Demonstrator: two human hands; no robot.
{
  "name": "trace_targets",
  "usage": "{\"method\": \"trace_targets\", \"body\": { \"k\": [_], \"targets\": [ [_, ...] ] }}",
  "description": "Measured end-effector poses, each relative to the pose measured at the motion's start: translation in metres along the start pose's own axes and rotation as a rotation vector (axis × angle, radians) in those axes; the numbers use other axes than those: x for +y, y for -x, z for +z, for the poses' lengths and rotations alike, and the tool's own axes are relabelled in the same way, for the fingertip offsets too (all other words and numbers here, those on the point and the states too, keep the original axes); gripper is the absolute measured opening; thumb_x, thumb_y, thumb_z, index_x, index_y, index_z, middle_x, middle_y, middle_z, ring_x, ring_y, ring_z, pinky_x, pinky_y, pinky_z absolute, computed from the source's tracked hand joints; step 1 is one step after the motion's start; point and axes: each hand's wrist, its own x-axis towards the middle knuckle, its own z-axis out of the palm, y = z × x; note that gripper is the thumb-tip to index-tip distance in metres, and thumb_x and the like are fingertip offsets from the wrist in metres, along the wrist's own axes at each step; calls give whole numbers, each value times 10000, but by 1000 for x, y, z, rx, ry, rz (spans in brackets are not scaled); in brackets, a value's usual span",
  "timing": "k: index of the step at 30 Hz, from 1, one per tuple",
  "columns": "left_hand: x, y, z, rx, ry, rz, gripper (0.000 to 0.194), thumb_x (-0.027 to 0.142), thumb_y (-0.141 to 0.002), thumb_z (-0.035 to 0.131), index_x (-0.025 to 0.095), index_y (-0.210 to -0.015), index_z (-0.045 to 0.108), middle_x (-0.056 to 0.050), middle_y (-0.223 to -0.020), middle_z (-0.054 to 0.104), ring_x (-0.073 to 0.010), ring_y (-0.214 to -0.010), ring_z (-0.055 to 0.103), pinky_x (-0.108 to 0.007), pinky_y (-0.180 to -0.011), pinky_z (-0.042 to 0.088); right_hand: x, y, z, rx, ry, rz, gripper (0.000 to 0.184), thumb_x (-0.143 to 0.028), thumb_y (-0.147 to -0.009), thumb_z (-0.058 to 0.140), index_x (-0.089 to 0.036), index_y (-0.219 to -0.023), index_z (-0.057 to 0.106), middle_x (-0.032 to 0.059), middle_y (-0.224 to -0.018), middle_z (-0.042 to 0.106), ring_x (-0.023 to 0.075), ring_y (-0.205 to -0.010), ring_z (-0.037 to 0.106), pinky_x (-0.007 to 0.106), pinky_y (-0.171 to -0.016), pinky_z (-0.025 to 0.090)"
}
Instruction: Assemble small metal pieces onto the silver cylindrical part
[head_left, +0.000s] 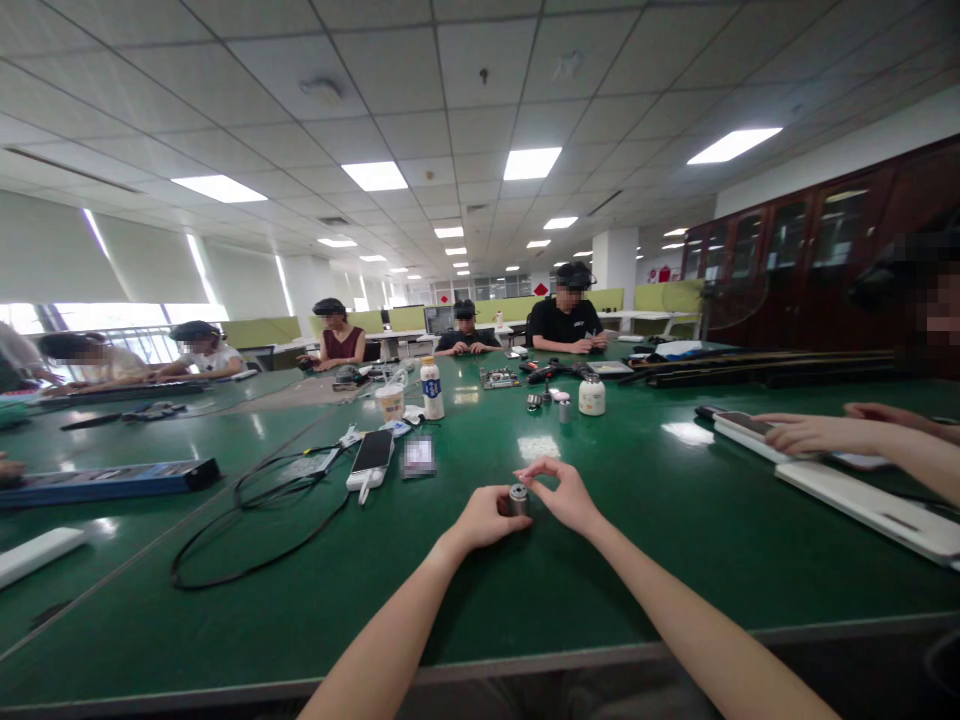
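A small silver metal cylinder (519, 503) stands upright on the green table (600, 580) in front of me. My left hand (484, 518) is closed around its left side, thumb in front. A dark detail shows in the cylinder's top face. Just above and to the right of that top, my right hand (564, 493) has its thumb and index fingertips brought close together in a pinch. Whatever the pinch may hold is too small to make out.
Left of my hands lie a phone (373, 452) on a white device and a looped black cable (225, 585). Beyond stand a bottle (432, 390), a cup (390, 402), a round white jar (592, 396) and a circuit board (499, 378). A co-worker's hand (817, 436) rests on white devices at right.
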Motion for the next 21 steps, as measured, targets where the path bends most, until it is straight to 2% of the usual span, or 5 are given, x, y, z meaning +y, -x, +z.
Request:
{"method": "trace_targets", "body": {
  "k": [3, 9, 15, 17, 21],
  "targets": [
    [-1, 0, 0, 5, -9, 4, 288, 367, -676, 655, 128, -838, 650, -9, -721, 633, -132, -627, 543, -215, -579, 386, 1, 3, 2, -63, 15, 0, 96, -266, -774, 591, -189, -746, 642, 45, -830, 711, 194, -825, 666, 358, -816, 504],
    [0, 0, 0, 15, -10, 6, 292, 364, -672, 663, 126, -839, 645, -9, -723, 629, -128, -629, 539, -212, -588, 392, 3, 4, 6, -5, -27, -5, 87, -249, -778, 580, -192, -742, 635, 41, -840, 712, 193, -855, 665, 351, -823, 498],
    [-1, -1, 0, 16, 0, 19, 313, 373, -672, 669, 126, -863, 646, -17, -737, 637, -137, -640, 549, -215, -586, 394, 2, 4, 8, -68, 14, 2, 104, -281, -772, 592, -187, -777, 635, 36, -804, 699, 177, -787, 660, 323, -781, 506],
    [-1, 0, 0, 16, -12, 22, 318, 376, -670, 672, 127, -867, 651, -17, -738, 640, -138, -641, 549, -216, -591, 396, 3, 4, 8, -28, 41, 6, 123, -295, -769, 602, -189, -827, 620, 31, -784, 690, 172, -757, 659, 317, -767, 504],
    [-1, -1, 0, 2, -15, 24, 316, 380, -678, 665, 131, -872, 655, -13, -749, 647, -138, -649, 554, -215, -602, 399, 2, 3, 5, 135, 123, 27, 182, -316, -764, 612, -191, -891, 571, 7, -659, 647, 162, -629, 639, 311, -699, 497]
  ]
}}
